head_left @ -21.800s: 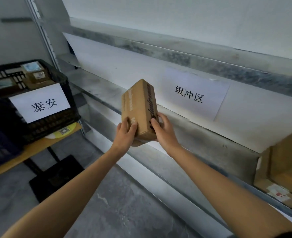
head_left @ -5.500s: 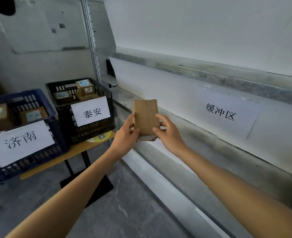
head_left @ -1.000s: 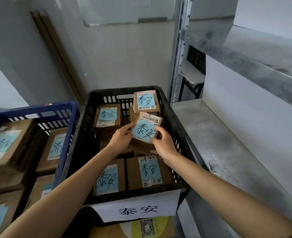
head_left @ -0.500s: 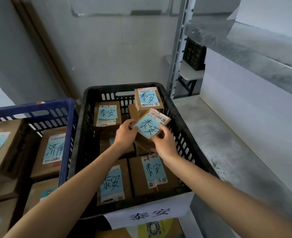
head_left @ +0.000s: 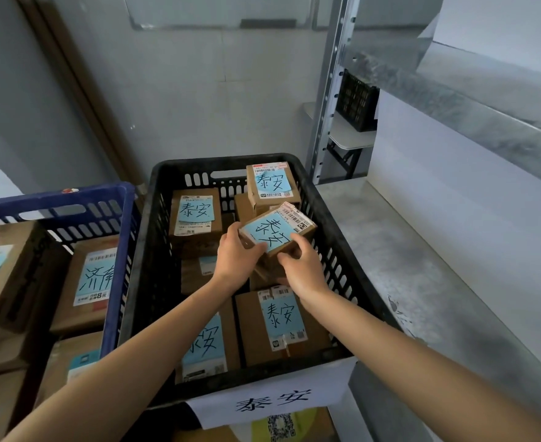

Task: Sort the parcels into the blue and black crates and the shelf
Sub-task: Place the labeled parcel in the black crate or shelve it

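View from a head camera, looking down into a black crate (head_left: 224, 161) half full of brown cardboard parcels. Taking twelve o'clock as the side away from the person, a small parcel (head_left: 277, 229) is held in both hands just past the crate's middle, toward one o'clock. It is tilted, with its blue handwritten label facing up.

The left hand (head_left: 235, 256) curls round the parcel's nine o'clock edge. The right hand (head_left: 304, 269) pinches its near corner at five o'clock with bent fingertips. Whether the parcel's underside touches the parcels below cannot be told.

Other labelled parcels lie at eleven o'clock (head_left: 196, 215), one o'clock (head_left: 272, 185), five o'clock (head_left: 282, 323) and seven o'clock (head_left: 205, 342). The label on the held parcel matches the paper sign (head_left: 272, 401) on the crate's front.

A blue crate (head_left: 55, 199) with differently labelled parcels stands touching the black one at nine o'clock. A bare grey metal shelf (head_left: 438, 282) runs along at three o'clock.

The step appears to be setting the parcel down. To do it well, level it first, lower it onto a flat spot among the parcels with the label up, then let go once it sits steady, so it does not slide into a gap.
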